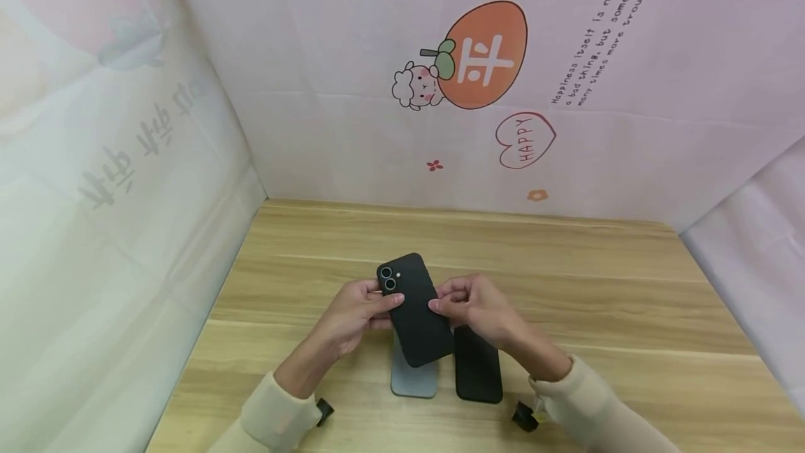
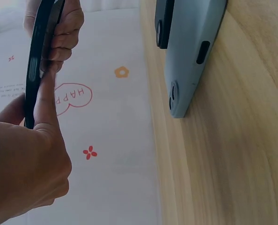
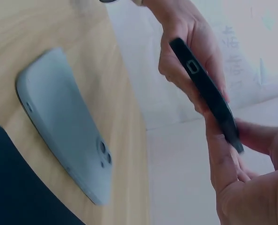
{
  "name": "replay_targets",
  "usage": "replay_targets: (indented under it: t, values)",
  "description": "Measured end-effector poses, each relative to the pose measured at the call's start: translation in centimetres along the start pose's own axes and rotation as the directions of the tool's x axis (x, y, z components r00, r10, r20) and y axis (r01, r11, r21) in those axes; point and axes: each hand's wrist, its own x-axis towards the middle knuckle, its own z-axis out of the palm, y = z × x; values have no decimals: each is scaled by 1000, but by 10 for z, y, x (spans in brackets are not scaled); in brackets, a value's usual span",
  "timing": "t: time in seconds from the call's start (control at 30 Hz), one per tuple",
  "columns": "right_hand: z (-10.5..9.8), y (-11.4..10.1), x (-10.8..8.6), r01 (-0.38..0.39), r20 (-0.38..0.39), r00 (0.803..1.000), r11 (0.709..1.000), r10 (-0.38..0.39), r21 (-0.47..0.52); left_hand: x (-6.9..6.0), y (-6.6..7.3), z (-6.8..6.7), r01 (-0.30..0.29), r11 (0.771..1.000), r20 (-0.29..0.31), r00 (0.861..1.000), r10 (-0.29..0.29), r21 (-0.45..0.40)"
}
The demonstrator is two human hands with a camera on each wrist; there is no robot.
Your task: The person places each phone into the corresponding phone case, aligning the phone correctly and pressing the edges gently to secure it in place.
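Note:
Both hands hold a smartphone in a black case above the table, tilted, its back with two camera lenses facing up in the head view. The left hand grips its left edge, thumb on the back just below the lenses. On the opposite long edge, the right hand pinches it between thumb and fingers. The wrist views show the held phone edge-on; its screen side is hidden in the head view. Below lies a light blue-grey phone, back up and partly covered by the held one. Beside it is another black phone.
The wooden table extends to both sides of the hands. Behind it hangs a white printed cloth, with more cloth at the left and right. Small black pieces sit at both sleeve cuffs.

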Motion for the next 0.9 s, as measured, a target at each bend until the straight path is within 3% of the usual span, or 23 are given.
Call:
replay_targets:
  t: [0.27,0.9]
  values:
    - [18,12,10,-29,-29,999,994,32,102,-4,-5,-17,10,998,-13,1000,-9,58]
    - [60,39,32,-66,14,998,995,65,76,-13,-22,-61,122,974,-17,993,-121,190]
